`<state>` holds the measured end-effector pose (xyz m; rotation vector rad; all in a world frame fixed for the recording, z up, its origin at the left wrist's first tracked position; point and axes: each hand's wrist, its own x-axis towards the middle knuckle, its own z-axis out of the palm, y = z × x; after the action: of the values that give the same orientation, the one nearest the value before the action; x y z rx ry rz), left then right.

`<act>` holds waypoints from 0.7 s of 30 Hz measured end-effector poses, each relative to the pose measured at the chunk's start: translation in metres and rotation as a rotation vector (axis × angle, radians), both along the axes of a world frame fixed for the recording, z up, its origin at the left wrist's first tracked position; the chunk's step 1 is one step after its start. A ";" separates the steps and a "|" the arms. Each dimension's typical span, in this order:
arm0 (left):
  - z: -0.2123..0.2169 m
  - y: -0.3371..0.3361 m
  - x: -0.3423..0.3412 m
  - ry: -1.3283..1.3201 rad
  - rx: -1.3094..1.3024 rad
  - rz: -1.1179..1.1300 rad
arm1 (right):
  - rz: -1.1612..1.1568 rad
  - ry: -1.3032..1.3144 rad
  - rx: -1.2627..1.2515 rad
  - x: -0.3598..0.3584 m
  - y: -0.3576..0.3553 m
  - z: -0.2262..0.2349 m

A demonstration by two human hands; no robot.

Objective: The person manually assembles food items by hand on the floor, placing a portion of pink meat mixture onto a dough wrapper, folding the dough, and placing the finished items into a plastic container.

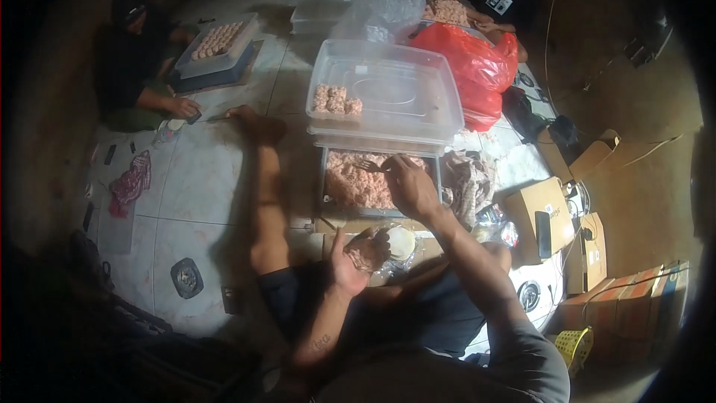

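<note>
My right hand (412, 190) is closed round a fork (369, 166), its tines over the pink minced filling (350, 188) in a tray. Lower down, my left hand (350, 267) is palm up, fingers curled under a thin, pinkish-brown piece (369, 251) that looks like a wrapper with some filling; shadow blurs its detail. Beside that hand lies a pale round stack of wrappers (401, 242) on clear plastic. Beyond the filling stands a clear plastic box (388, 127), with a few formed dumplings (335, 100) in its left corner.
A red plastic bag (481, 75) and a crumpled cloth (470, 179) lie right of the boxes. Cardboard boxes (541, 216) stand farther right. Two co-workers sit at far left and far right; the left one is near a tray of dumplings (218, 41). My bare leg (267, 201) stretches forward.
</note>
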<state>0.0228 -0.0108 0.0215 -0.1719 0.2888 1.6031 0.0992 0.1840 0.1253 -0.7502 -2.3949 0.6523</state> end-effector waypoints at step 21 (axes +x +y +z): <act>-0.018 -0.003 -0.002 -0.003 0.171 -0.098 | -0.020 0.075 -0.461 -0.026 0.010 -0.001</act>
<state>0.0205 -0.0142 0.0033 -0.0287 0.1545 1.5219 0.0728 0.1938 0.1240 -0.9126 -2.1854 1.2242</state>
